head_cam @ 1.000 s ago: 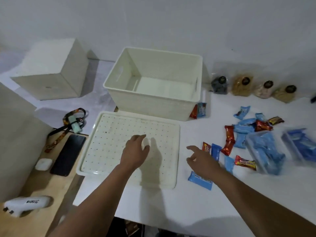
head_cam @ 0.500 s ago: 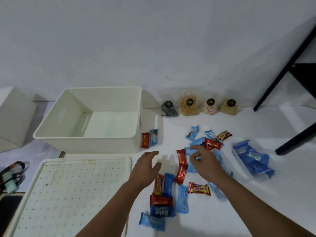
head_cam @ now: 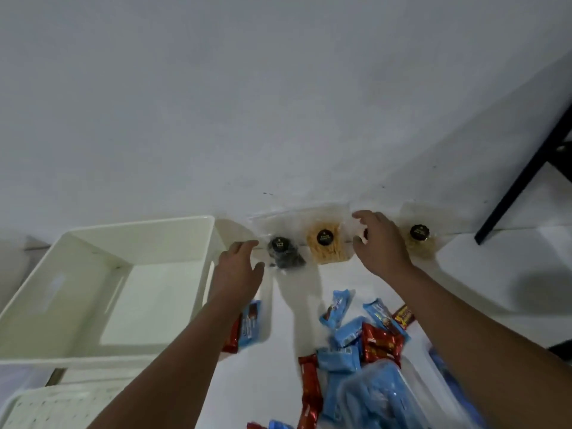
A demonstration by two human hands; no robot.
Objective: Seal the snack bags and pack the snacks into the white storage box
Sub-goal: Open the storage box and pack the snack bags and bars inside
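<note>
The empty white storage box [head_cam: 77,243] stands at the left on the white table. Clear snack bags with black round labels lean against the back wall: a dark-filled bag [head_cam: 283,253], a yellow-filled bag [head_cam: 325,246] and a pale-filled bag [head_cam: 421,239]. Another bag is mostly hidden behind my right hand [head_cam: 379,243], whose fingers curl over it; whether they grip it I cannot tell. My left hand [head_cam: 238,270] is open, fingers spread, just left of the dark bag and not touching it. Loose blue and red snack packets [head_cam: 356,339] lie in front.
The perforated white lid [head_cam: 62,404] lies at the lower left. A clear tub of blue packets [head_cam: 380,394] sits at the bottom right. Two packets [head_cam: 247,323] lean beside the box. A black stand leg [head_cam: 520,178] slants down at the right.
Both hands have moved from the loose packets up to the row of bags at the wall. The view has tilted upward and to the right.
</note>
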